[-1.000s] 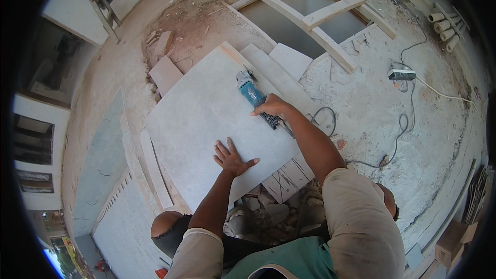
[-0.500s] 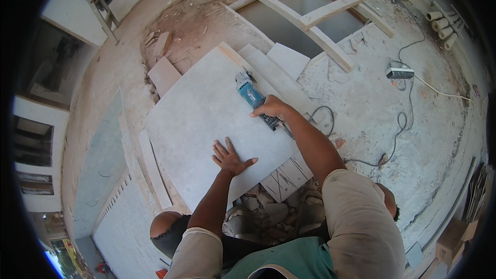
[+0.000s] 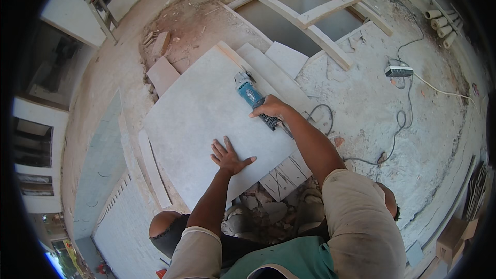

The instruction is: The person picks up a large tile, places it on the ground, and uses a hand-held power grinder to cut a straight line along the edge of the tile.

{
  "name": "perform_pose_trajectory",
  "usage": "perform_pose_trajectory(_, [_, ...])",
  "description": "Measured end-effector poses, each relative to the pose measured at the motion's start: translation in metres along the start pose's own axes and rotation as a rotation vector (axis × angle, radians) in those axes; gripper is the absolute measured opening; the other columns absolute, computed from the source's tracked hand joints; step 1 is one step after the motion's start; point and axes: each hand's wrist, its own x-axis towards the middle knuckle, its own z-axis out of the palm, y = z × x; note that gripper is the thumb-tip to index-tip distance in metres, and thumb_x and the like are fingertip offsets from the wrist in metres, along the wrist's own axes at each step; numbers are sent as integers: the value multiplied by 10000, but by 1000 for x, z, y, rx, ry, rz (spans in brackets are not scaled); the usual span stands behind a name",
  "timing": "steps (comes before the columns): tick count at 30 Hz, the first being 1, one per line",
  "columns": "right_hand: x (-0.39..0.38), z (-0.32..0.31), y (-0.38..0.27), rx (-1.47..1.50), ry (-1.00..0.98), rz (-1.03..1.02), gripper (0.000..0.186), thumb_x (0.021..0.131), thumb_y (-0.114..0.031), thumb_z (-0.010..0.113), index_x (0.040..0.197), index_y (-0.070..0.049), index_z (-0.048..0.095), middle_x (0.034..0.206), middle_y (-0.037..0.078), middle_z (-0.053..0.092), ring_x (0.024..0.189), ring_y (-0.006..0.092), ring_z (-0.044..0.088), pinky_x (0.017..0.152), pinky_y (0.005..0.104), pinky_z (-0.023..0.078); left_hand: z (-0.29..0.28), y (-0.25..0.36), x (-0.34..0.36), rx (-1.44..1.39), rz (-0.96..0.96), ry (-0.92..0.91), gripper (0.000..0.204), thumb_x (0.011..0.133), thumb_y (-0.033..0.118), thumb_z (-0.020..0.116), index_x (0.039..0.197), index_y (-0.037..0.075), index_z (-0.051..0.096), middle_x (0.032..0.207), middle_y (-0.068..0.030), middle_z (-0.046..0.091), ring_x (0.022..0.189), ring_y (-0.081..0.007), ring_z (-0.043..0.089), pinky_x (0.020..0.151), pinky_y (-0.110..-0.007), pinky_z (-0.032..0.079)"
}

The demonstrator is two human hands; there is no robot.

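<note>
A large pale grey tile (image 3: 186,108) lies in front of me, overlapping other tile pieces beneath its right side. My left hand (image 3: 230,159) rests flat on it, fingers spread. Wrapped round the rear body of a blue-and-black angle grinder (image 3: 250,94) is my right hand (image 3: 270,107). The grinder's head is at the tile's far right part, where a straight orange-tinted line (image 3: 230,55) runs up to the far corner. Whether its disc touches the tile is hard to make out. A dark cable (image 3: 325,107) leads from the grinder.
Beyond the tile, wooden beams (image 3: 315,28) cross a rectangular pit (image 3: 289,15). A power strip (image 3: 399,72) and looping cables lie on the rough floor to the right. Broken rubble (image 3: 274,212) fills the ground by my feet. Tile strips (image 3: 154,168) lie at left, pipes (image 3: 443,23) far right.
Almost nothing differs. The whole view has shifted very slightly, while both hands and the grinder keep their places on the tile.
</note>
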Motion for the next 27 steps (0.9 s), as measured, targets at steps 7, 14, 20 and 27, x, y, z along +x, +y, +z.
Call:
perform_pose_trajectory(7, [-6, 0, -2, -21, 5, -5, 672, 536, -342, 848, 956, 130, 618, 963, 241, 641, 853, 286, 642, 760, 337, 485, 4, -3, 3, 10, -2, 16, 1422, 563, 773, 669, 1443, 40, -174, 1447, -331, -240, 1351, -442, -261, 1068, -599, -73])
perform_pose_trajectory(14, [-8, -2, 1, -24, 16, -2, 665, 533, -339, 849, 945, 130, 623, 951, 242, 642, 851, 287, 643, 760, 336, 484, 2, 0, 2, 1, 0, 16, 1421, 563, 769, 673, 1444, 43, -173, 1450, -326, -240, 1353, -439, -260, 1070, -599, -71])
perform_pose_trajectory(20, [-12, 0, 2, -13, 24, -6, 671, 534, -321, 849, 953, 147, 615, 959, 254, 638, 856, 291, 644, 760, 341, 487, 2, 0, 1, 5, -5, 1, 1418, 567, 765, 674, 1444, 38, -170, 1449, -326, -242, 1352, -436, -264, 1069, -598, -75])
perform_pose_trajectory(27, [-13, 0, 3, -29, 13, -10, 678, 537, -325, 847, 965, 146, 613, 969, 257, 638, 874, 293, 643, 774, 341, 484, 2, 0, 2, 4, -12, 7, 1415, 566, 763, 677, 1447, 41, -164, 1452, -323, -238, 1354, -438, -259, 1069, -600, -71])
